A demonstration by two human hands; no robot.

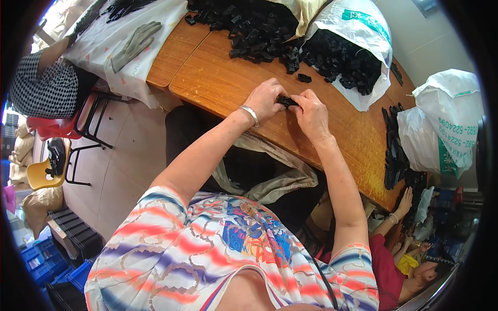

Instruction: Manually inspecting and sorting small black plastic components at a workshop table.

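Both of my hands meet over the wooden table (223, 83), pinching one small black plastic part (286, 100) between them. My left hand (265, 99) grips its left end, a silver bracelet on that wrist. My right hand (311, 113) holds its right end with fingers curled over it. A big heap of the same black plastic parts (254, 26) lies just beyond my hands, and a single loose part (304, 78) sits apart from it.
A white plastic sack (358, 57) full of black parts lies open at the table's far right. More sacks (446, 124) stand to the right. Another person's hand (403, 202) reaches parts at the table's right end. Grey gloves (134, 44) lie on a cloth-covered table, chairs (62, 150) at left.
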